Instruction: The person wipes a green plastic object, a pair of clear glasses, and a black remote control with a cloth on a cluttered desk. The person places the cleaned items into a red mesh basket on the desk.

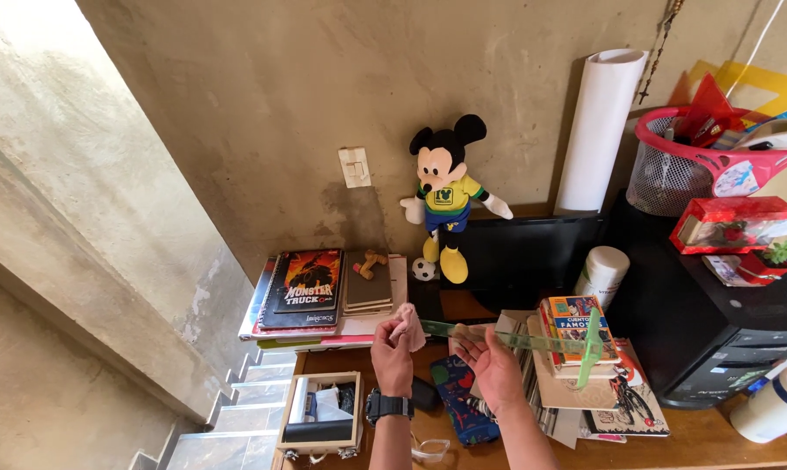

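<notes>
A rough plastered wall rises behind a cluttered wooden bench [698,444], with a concrete stairwell dropping away to its left. A plush mouse toy [450,196] in a yellow shirt leans against the wall and serves as the landmark here.

Below the toy and slightly left, the person's left hand [393,357], with a black wristwatch on the wrist, has its grip closed around a crumpled pink cloth [408,326]. Just right of that, also below the toy, the right hand [495,364] is palm up, its grip pinched on the near end of a long green transparent ruler [519,339]. The ruler stretches right from the hand, over a stack of books [576,348] that lies below and right of the toy.

Left of the toy lies another pile of books [304,292] with a small brown notebook on top. A small toy football [424,269] sits at the toy's feet. Right of the toy stands a white paper roll [600,130], and further right a pink mesh basket [672,174] rests on a black cabinet [715,322]. Far below and left of the toy is an open wooden box [321,422].
</notes>
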